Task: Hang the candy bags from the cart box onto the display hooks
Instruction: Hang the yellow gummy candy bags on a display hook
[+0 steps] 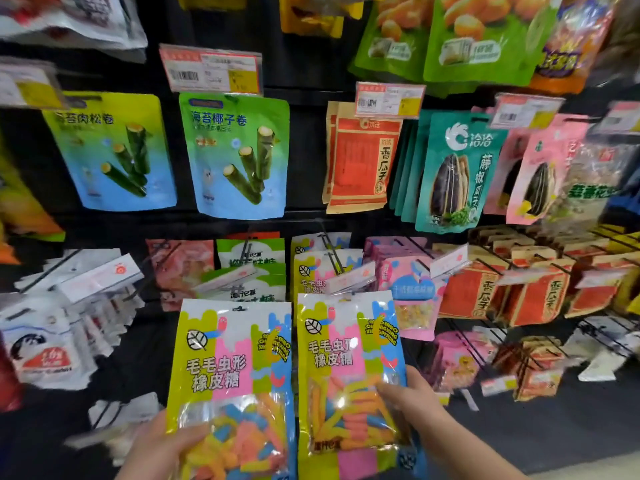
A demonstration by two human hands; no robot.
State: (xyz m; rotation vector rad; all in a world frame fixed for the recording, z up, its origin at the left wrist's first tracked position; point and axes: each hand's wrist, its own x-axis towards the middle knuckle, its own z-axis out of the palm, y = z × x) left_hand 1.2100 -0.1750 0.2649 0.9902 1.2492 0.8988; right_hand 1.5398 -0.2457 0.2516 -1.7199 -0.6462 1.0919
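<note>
Two colourful gummy-worm candy bags fill the lower middle of the head view. My left hand (162,445) grips the lower left corner of the left candy bag (232,368), thumb over its clear window. My right hand (412,396) holds the right candy bag (349,368) at its lower right side, thumb on the front. That bag's top sits at the front end of a display hook (332,258), where more bags of the same candy (318,268) hang behind a price tag. Whether its hole is on the hook I cannot tell. The cart box is out of view.
Black pegboard wall full of hanging snacks: green seaweed-roll bags (239,154) above, red and teal sunflower-seed bags (453,174) upper right, pink bags (412,292) and red paper bags (485,292) right, white bags (52,348) left. Hooks with price tags stick out.
</note>
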